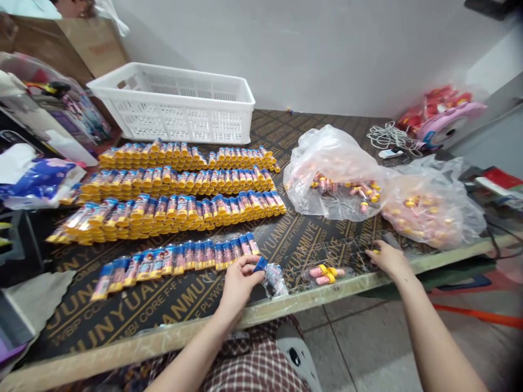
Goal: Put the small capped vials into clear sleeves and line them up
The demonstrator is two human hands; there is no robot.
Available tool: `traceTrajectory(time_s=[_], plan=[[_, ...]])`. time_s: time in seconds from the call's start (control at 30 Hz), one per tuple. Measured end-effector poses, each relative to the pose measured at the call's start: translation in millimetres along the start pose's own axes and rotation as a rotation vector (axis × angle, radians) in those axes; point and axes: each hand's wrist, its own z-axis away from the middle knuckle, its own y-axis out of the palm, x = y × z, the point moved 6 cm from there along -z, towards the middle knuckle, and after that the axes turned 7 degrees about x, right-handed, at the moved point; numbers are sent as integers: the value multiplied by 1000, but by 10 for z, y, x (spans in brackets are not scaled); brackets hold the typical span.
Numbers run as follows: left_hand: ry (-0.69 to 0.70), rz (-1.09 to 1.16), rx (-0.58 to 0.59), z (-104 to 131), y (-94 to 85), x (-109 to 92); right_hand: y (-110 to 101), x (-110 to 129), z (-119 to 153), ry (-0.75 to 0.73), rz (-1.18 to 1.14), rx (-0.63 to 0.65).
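Between its thumb and fingers, my left hand pinches a small blue cap. Right beside that hand lies a pile of small printed pieces in clear plastic. Over at the table's front edge on the right, my right hand has its fingers closed around a small yellow cap, mostly hidden by the fingers. Pink-filled pieces with yellow caps lie between the two hands. A row of printed tubes with blue tops stretches left from my left hand.
Behind that row are several stacked rows of blue-and-yellow tubes. A white plastic basket stands at the back. Two clear bags, one beside the other, hold pink-and-yellow pieces. A cable and a pink fan sit back right.
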Motion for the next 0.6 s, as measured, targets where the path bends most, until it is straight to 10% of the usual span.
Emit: traceTrajectory(time_s=[0.17, 0.4, 0.6], plan=[[-78, 218, -31, 11, -8, -76, 46, 553, 261, -183, -179, -80], [-39, 315, -150, 25, -198, -170, 46, 1884, 1528, -752, -986, 67], [18, 353, -256, 33, -392, -245, 123, 2085, 2028, -933, -928, -131]])
